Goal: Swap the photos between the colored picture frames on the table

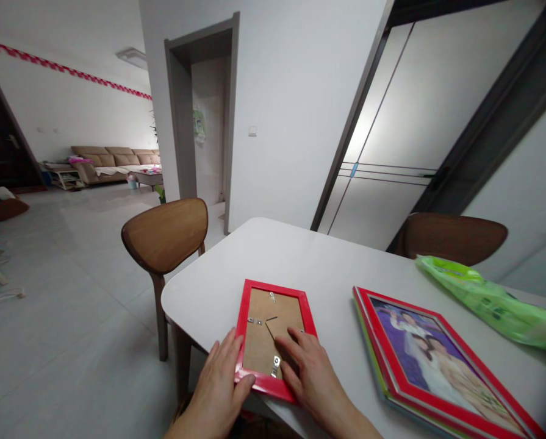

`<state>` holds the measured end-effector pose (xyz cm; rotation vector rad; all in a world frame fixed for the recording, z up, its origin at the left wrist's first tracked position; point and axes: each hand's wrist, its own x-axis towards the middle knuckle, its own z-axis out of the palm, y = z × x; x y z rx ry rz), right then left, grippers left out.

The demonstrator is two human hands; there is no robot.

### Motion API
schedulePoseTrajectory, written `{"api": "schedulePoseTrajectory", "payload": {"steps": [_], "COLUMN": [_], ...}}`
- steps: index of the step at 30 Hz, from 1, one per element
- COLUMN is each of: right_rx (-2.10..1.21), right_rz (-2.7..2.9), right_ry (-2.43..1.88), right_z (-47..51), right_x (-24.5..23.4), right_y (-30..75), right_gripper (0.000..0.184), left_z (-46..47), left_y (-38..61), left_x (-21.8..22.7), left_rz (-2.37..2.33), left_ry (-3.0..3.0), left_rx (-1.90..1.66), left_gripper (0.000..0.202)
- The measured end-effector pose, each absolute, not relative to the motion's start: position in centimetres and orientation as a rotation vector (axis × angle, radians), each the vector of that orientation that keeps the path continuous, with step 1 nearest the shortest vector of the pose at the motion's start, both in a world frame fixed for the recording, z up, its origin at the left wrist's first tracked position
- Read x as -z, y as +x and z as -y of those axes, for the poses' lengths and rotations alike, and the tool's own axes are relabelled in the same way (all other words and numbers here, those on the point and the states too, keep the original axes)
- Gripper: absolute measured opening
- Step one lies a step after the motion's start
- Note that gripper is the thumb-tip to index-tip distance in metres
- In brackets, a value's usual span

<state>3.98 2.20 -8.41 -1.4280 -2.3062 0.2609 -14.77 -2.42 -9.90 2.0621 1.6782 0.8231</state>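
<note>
A small red photo frame [254, 292] lies face down on the white table [300, 256], its brown backing board and metal clips showing. My left hand [220, 378] grips the frame's left near corner, thumb on the red edge. My right hand [307, 366] rests flat on the backing board, fingers stretched toward the clips. To the right lies a stack of larger frames [437, 360], the top one red with a photo facing up.
A green plastic bag [483, 299] lies at the table's far right. Two wooden chairs [165, 235] [451, 238] stand at the table's left and far side. Beyond are a doorway, a sliding door and a sofa [112, 160] in the far room.
</note>
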Motion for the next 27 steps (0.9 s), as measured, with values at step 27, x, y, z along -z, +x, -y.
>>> {"api": "schedulePoseTrajectory", "payload": {"steps": [27], "right_rx": [-0.158], "right_rz": [2.277], "right_ry": [-1.580], "right_z": [-7.1], "right_x": [7.4], "right_y": [6.2], "right_gripper": [0.025], "left_z": [1.1], "left_y": [-14.1], "left_x": [7.3], "left_rz": [-1.405], "left_ry": [2.255], "left_rx": [-0.542], "left_gripper": [0.030]}}
